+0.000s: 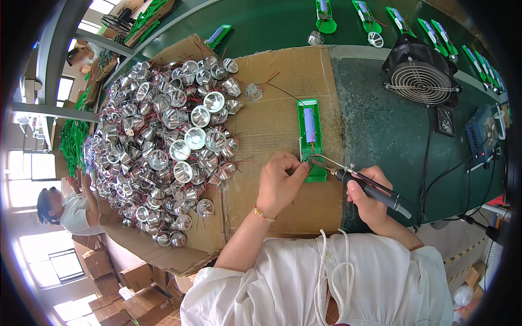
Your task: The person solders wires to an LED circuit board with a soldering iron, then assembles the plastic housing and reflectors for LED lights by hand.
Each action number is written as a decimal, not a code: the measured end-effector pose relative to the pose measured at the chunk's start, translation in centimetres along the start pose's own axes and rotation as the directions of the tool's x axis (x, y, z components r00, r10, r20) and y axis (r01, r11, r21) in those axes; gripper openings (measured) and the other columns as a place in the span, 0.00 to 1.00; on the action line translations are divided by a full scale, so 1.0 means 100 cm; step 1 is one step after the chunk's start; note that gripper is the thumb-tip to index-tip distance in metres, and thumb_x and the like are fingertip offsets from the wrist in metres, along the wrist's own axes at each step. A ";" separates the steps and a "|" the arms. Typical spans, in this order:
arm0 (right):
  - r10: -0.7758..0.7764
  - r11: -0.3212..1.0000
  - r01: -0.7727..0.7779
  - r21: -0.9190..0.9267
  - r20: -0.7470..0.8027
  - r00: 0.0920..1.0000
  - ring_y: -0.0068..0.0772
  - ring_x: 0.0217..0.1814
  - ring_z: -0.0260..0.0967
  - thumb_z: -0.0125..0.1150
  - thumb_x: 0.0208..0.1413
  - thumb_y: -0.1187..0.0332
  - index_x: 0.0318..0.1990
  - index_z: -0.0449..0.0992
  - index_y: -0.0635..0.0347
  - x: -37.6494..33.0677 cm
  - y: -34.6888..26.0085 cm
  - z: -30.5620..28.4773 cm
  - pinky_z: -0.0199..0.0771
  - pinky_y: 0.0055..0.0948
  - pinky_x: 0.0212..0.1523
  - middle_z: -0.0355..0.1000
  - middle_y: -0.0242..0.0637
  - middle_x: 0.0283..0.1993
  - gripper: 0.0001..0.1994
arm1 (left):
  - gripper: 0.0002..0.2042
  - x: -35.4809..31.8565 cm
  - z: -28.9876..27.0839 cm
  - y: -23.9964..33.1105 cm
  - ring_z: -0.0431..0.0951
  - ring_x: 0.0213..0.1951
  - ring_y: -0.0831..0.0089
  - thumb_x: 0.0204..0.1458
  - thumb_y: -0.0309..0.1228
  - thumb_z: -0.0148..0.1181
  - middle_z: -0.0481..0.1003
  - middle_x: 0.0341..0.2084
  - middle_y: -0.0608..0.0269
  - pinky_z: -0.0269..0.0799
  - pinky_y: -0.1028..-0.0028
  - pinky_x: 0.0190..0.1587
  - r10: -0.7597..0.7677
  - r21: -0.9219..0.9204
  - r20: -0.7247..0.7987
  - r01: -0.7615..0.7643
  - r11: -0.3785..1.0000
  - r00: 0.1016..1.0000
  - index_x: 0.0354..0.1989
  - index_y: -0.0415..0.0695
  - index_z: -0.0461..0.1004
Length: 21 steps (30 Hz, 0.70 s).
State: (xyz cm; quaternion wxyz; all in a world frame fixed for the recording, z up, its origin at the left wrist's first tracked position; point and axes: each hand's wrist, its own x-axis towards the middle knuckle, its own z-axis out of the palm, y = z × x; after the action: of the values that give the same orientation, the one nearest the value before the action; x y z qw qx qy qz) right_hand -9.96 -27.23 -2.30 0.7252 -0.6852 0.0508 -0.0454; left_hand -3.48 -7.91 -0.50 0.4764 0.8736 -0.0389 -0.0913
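A green plastic housing (319, 175) lies on the cardboard sheet in front of me, with a blue cylindrical battery cell (309, 126) set in it. My right hand (371, 194) grips a black soldering iron (375, 194) with a thin metal tube along it, its tip at the lower part of the housing. My left hand (283, 182) is closed at the housing's left edge, thumb and fingers pinched near the iron's tip. Whatever sits between those fingertips is too small to make out. A loose reflector cup (253, 92) with wires lies to the upper left of the housing.
A cardboard box (187, 261) heaped with silvery reflector cups (157, 160) fills the left. A black fan (418, 81) and a blue soldering station (483, 138) with cables stand at right. More green housings (326, 24) lie along the far side. Two other people are at the left.
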 end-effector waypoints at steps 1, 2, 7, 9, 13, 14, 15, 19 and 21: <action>-0.019 0.999 0.019 -0.034 0.014 1.000 0.17 0.20 0.65 0.58 0.48 0.74 0.31 0.65 0.66 0.000 0.001 0.000 0.68 0.18 0.21 0.69 0.35 0.21 0.08 | 0.07 0.001 0.000 0.000 0.69 0.22 0.72 0.42 0.27 0.59 0.70 0.22 0.60 0.64 0.75 0.25 -0.009 -0.018 0.006 0.009 1.000 1.000 0.19 0.36 0.73; -0.019 0.999 0.020 -0.034 0.014 1.000 0.17 0.20 0.65 0.58 0.48 0.74 0.31 0.65 0.66 0.000 -0.002 0.001 0.68 0.18 0.21 0.69 0.35 0.21 0.08 | 0.07 0.001 0.000 0.000 0.69 0.22 0.72 0.42 0.27 0.59 0.70 0.22 0.60 0.64 0.75 0.25 -0.009 -0.017 0.006 0.009 1.000 1.000 0.19 0.36 0.73; 0.074 0.991 -0.066 0.118 -0.068 0.995 0.18 0.20 0.66 0.57 0.50 0.73 0.31 0.65 0.65 -0.002 -0.010 0.004 0.70 0.19 0.21 0.69 0.36 0.23 0.08 | 0.08 0.002 -0.003 0.002 0.70 0.24 0.70 0.42 0.28 0.59 0.70 0.22 0.59 0.64 0.74 0.27 -0.037 -0.004 0.028 0.037 0.999 0.999 0.18 0.36 0.73; 0.066 0.994 -0.061 0.096 -0.057 0.996 0.18 0.21 0.66 0.57 0.50 0.72 0.31 0.65 0.65 -0.002 -0.011 0.003 0.70 0.19 0.21 0.69 0.36 0.23 0.08 | 0.08 0.002 -0.003 0.002 0.70 0.24 0.70 0.42 0.28 0.59 0.70 0.22 0.59 0.64 0.74 0.27 -0.035 -0.016 0.026 0.035 0.999 0.999 0.18 0.36 0.73; 0.036 0.997 -0.035 0.063 -0.017 0.999 0.19 0.21 0.67 0.58 0.50 0.72 0.31 0.65 0.66 -0.002 -0.011 0.004 0.70 0.19 0.21 0.69 0.37 0.23 0.08 | 0.08 0.002 -0.003 0.003 0.70 0.24 0.69 0.43 0.28 0.59 0.70 0.22 0.59 0.64 0.74 0.28 -0.083 -0.032 0.044 0.084 0.996 0.996 0.18 0.35 0.73; 0.036 0.997 -0.034 0.063 -0.019 0.999 0.19 0.21 0.67 0.58 0.50 0.72 0.31 0.65 0.66 -0.002 -0.009 0.003 0.70 0.19 0.21 0.69 0.37 0.23 0.08 | 0.08 0.002 -0.002 0.003 0.70 0.24 0.69 0.43 0.28 0.59 0.70 0.22 0.59 0.64 0.74 0.28 -0.082 -0.033 0.045 0.083 0.996 0.996 0.18 0.35 0.73; 0.016 1.000 -0.016 0.016 -0.001 1.000 0.19 0.21 0.67 0.58 0.50 0.72 0.32 0.65 0.66 -0.002 -0.006 0.001 0.70 0.19 0.22 0.70 0.37 0.23 0.08 | 0.08 0.002 -0.002 0.001 0.70 0.24 0.69 0.43 0.28 0.59 0.70 0.21 0.59 0.64 0.74 0.28 -0.081 -0.041 0.048 0.083 0.996 0.996 0.18 0.35 0.73; -0.075 0.995 0.075 -0.070 0.002 0.997 0.19 0.18 0.64 0.55 0.51 0.73 0.33 0.63 0.65 -0.002 -0.001 0.002 0.65 0.18 0.18 0.67 0.36 0.20 0.07 | 0.09 0.002 -0.001 0.001 0.70 0.24 0.68 0.43 0.28 0.58 0.70 0.21 0.58 0.64 0.74 0.28 -0.057 -0.041 0.046 0.059 0.997 0.997 0.18 0.35 0.72; -0.046 0.998 0.045 -0.051 -0.025 0.999 0.19 0.18 0.64 0.55 0.51 0.73 0.33 0.63 0.65 -0.002 -0.007 0.002 0.65 0.18 0.18 0.67 0.36 0.20 0.07 | 0.09 0.002 -0.001 -0.001 0.70 0.24 0.68 0.43 0.28 0.58 0.70 0.21 0.58 0.64 0.73 0.28 -0.065 -0.037 0.047 0.067 0.997 0.997 0.17 0.35 0.72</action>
State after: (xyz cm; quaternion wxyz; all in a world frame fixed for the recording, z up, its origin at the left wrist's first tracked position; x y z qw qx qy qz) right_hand -10.17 -27.03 -1.63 0.7058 -0.7035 0.0459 -0.0694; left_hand -3.23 -7.80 -0.55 0.4889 0.8627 -0.0191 -0.1278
